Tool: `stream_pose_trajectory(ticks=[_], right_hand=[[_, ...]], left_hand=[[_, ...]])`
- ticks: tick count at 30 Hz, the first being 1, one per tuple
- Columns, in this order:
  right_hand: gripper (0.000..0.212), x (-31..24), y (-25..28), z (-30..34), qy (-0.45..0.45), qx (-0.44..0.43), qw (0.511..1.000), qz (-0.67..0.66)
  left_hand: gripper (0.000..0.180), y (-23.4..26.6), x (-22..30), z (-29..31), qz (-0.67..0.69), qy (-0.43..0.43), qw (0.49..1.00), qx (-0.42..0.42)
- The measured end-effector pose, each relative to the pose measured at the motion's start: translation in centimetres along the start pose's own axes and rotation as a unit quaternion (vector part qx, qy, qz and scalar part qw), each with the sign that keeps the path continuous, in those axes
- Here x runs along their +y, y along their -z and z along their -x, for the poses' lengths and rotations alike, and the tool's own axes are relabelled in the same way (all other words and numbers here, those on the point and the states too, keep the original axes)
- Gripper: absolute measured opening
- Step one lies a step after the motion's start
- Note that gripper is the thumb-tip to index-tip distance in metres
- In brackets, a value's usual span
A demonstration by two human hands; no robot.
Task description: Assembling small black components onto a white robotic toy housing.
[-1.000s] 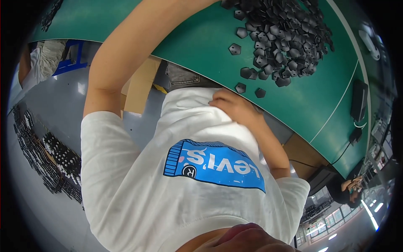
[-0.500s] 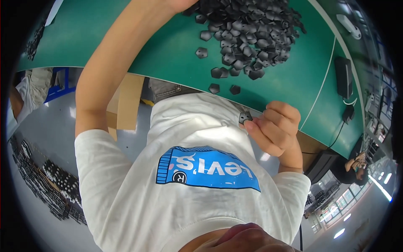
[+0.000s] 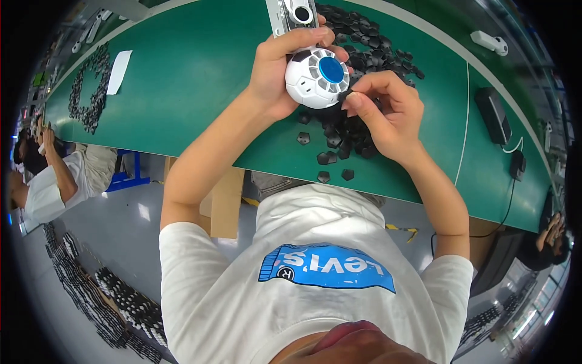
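My left hand [image 3: 273, 73] is closed round a white device with a soccer-ball-shaped end [image 3: 303, 88]. A round blue disc [image 3: 331, 70] ringed by grey slots sits on that ball, and the device's long flat body [image 3: 294, 15] runs up past the picture's top edge. My right hand [image 3: 391, 112] pinches a small black pentagon piece [image 3: 345, 95] against the ball's right side; fingertips partly cover the piece. Below and behind both hands spreads a heap of black pentagon pieces [image 3: 370, 51]. Several loose ones, such as a pentagon with small holes [image 3: 303, 138], lie nearer the table edge.
The green table [image 3: 200, 79] also bears a white sheet [image 3: 119, 71] and more small black pieces [image 3: 79, 100] at left. On the right are a black box-shaped unit [image 3: 494, 115] with a cable and a white device [image 3: 490, 42]. A co-worker [image 3: 73, 176] is at far left.
My left hand has come into view holding the white device. My right hand has risen from the table's near edge to the ball, carrying the black pentagon piece. The view has shifted.
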State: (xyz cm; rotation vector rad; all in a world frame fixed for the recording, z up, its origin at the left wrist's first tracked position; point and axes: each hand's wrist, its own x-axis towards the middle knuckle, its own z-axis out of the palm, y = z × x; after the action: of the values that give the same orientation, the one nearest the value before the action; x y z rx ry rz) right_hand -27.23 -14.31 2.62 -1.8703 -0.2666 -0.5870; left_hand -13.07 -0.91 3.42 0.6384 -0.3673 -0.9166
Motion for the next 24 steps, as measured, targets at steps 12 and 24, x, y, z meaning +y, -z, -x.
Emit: stream_pose_trajectory(ticks=[12,24], right_hand=[[0.011,-1.3,-0.7,0.6,-0.018,0.010,1.000,0.006],[0.014,-1.4,-1.0,0.1,-0.065,-0.005,0.996,0.066]], left_hand=[[0.030,-0.7,-1.1,0.6,-0.090,0.021,0.994,0.050],[0.007,-2.1,-1.6,1.3,-0.224,-0.123,0.956,0.142]])
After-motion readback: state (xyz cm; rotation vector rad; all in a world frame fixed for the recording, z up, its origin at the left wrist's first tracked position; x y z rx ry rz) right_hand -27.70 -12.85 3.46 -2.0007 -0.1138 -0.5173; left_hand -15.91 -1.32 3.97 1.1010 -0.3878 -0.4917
